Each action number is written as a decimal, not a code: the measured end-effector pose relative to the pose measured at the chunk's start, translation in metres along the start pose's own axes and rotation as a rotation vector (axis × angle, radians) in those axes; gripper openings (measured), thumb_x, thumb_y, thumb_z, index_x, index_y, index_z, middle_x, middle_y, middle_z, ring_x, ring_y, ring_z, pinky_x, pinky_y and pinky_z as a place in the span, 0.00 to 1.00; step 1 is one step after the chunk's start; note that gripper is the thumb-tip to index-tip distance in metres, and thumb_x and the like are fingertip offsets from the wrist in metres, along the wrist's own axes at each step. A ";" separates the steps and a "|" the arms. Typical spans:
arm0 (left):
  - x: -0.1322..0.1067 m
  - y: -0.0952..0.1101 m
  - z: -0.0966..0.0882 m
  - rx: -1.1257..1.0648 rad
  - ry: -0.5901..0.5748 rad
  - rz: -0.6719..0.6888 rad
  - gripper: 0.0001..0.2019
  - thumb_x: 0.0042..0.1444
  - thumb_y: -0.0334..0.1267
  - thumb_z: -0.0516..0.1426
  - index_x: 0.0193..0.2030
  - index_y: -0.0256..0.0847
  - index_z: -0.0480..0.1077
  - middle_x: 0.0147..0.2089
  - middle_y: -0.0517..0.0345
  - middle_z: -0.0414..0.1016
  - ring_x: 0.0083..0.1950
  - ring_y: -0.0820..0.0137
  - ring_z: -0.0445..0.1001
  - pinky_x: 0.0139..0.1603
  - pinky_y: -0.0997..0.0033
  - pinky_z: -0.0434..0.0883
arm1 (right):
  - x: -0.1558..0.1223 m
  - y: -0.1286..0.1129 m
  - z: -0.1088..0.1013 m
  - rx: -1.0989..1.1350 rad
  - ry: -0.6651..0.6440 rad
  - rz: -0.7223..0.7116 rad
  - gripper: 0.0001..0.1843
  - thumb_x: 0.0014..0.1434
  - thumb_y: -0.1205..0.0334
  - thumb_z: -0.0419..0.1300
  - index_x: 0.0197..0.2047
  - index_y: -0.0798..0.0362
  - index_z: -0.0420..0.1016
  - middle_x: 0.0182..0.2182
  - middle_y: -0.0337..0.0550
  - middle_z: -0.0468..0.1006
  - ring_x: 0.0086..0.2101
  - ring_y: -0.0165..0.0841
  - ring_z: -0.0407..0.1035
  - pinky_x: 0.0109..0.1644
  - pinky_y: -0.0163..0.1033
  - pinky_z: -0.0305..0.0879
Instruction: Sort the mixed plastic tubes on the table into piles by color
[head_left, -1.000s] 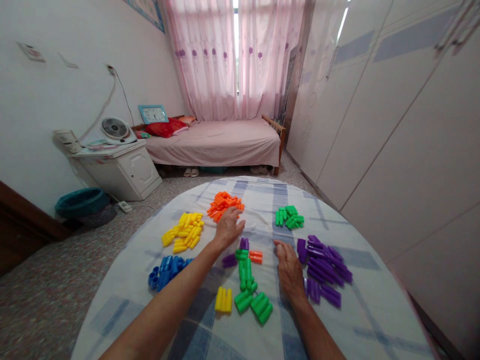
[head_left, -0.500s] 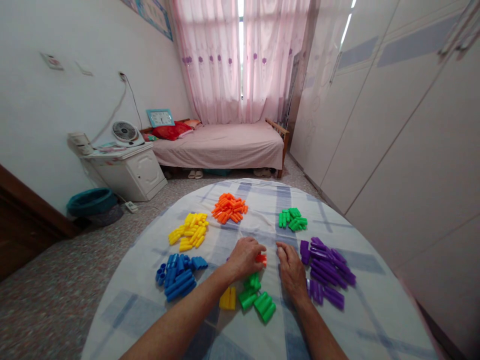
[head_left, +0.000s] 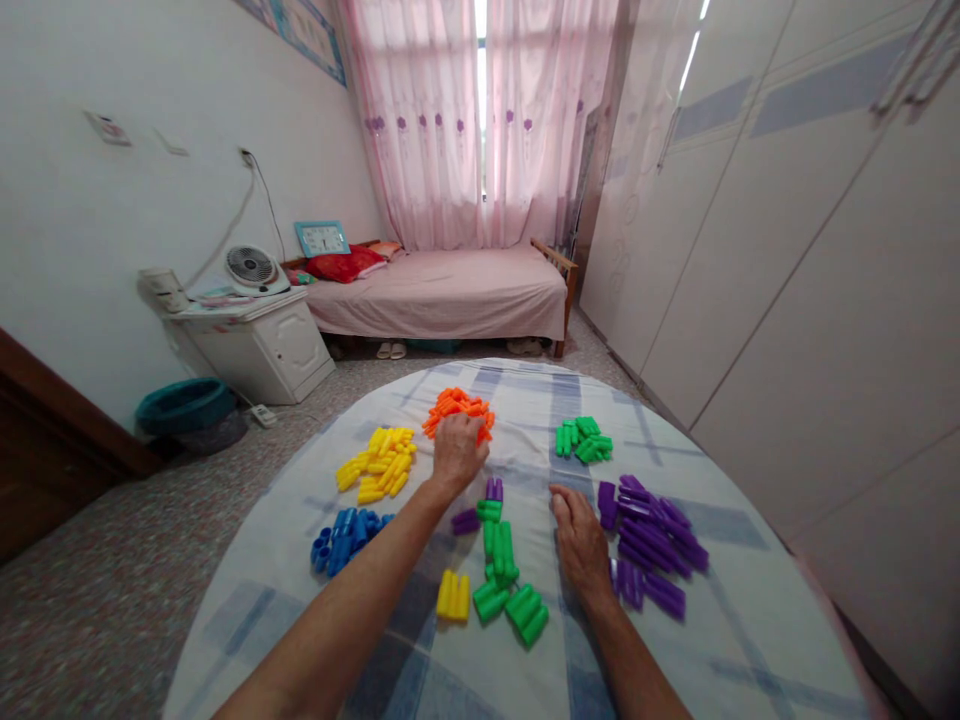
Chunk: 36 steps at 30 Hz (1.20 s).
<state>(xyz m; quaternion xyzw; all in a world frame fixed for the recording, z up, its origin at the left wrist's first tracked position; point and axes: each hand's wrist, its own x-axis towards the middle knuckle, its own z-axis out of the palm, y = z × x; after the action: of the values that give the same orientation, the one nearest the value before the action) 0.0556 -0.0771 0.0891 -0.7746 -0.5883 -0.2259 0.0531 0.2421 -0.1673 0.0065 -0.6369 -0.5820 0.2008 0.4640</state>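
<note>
My left hand (head_left: 459, 452) reaches over the front of the pile of orange plastic blocks (head_left: 452, 400). Its fingers curl closed on orange block at the pile's near side, partly hidden by the hand. My right hand (head_left: 583, 540) lies on the cloth with its fingers stretched out, left of the purple blocks (head_left: 656, 530), holding nothing. Between my forearms lie several green tube-shaped blocks (head_left: 499, 550) in a rough line, with a small purple piece (head_left: 494, 489) at the far end. Beside them are another purple piece (head_left: 465, 521) and a yellow block (head_left: 453, 597).
Yellow blocks (head_left: 386, 463) and blue blocks (head_left: 345, 540) are heaped on the left, the blue ones partly behind my left forearm. A green heap (head_left: 583, 438) lies at the back right. Past the round table's cloth (head_left: 517, 375) stands a bed (head_left: 450, 290).
My left hand has moved forward and left, from the middle blocks to the orange pile. The orange piece it held there has left that spot, uncovering green and purple pieces. My right hand stays put.
</note>
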 end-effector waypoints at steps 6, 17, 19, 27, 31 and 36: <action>-0.041 -0.006 0.008 -0.329 0.019 -0.006 0.14 0.54 0.37 0.55 0.47 0.38 0.70 0.49 0.48 0.71 0.53 0.62 0.67 0.56 0.60 0.64 | 0.000 0.001 0.000 -0.003 -0.010 0.006 0.23 0.62 0.50 0.42 0.45 0.54 0.72 0.43 0.48 0.74 0.46 0.38 0.66 0.54 0.44 0.58; -0.109 0.007 0.026 -0.772 -0.154 -0.025 0.16 0.61 0.43 0.49 0.51 0.43 0.70 0.51 0.53 0.74 0.54 0.66 0.69 0.59 0.65 0.63 | -0.001 0.003 0.002 -0.125 -0.025 -0.094 0.20 0.60 0.54 0.46 0.46 0.54 0.72 0.43 0.47 0.75 0.46 0.37 0.67 0.52 0.44 0.61; -0.108 0.007 0.021 -0.840 -0.190 -0.002 0.16 0.61 0.43 0.48 0.50 0.43 0.71 0.50 0.54 0.74 0.52 0.68 0.70 0.56 0.68 0.64 | -0.001 0.004 0.003 -0.147 -0.049 -0.138 0.19 0.60 0.55 0.47 0.48 0.54 0.71 0.45 0.47 0.74 0.47 0.36 0.67 0.53 0.43 0.62; -0.107 0.005 0.020 -0.904 -0.218 0.067 0.13 0.60 0.39 0.50 0.42 0.40 0.74 0.41 0.55 0.76 0.43 0.70 0.71 0.48 0.74 0.65 | -0.003 0.008 0.009 -0.342 -0.275 -0.430 0.26 0.58 0.66 0.49 0.60 0.46 0.63 0.60 0.44 0.63 0.58 0.36 0.58 0.59 0.47 0.56; -0.104 0.004 0.023 -0.925 -0.207 0.026 0.14 0.60 0.41 0.49 0.34 0.38 0.73 0.33 0.58 0.74 0.36 0.72 0.70 0.40 0.75 0.64 | -0.004 0.002 0.009 -0.402 -0.307 -0.499 0.23 0.57 0.67 0.51 0.56 0.43 0.67 0.57 0.43 0.66 0.56 0.37 0.60 0.56 0.46 0.59; -0.102 0.004 0.022 -0.964 -0.169 -0.083 0.18 0.60 0.45 0.48 0.28 0.37 0.70 0.27 0.61 0.70 0.31 0.74 0.67 0.34 0.76 0.63 | -0.006 -0.006 0.010 -0.392 -0.194 -0.473 0.14 0.59 0.61 0.52 0.47 0.48 0.72 0.50 0.46 0.71 0.51 0.38 0.64 0.54 0.47 0.61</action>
<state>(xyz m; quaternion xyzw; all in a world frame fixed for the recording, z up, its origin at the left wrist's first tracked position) 0.0451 -0.1613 0.0277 -0.7024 -0.4493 -0.4109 -0.3686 0.2292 -0.1705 0.0051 -0.5389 -0.7832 0.0313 0.3086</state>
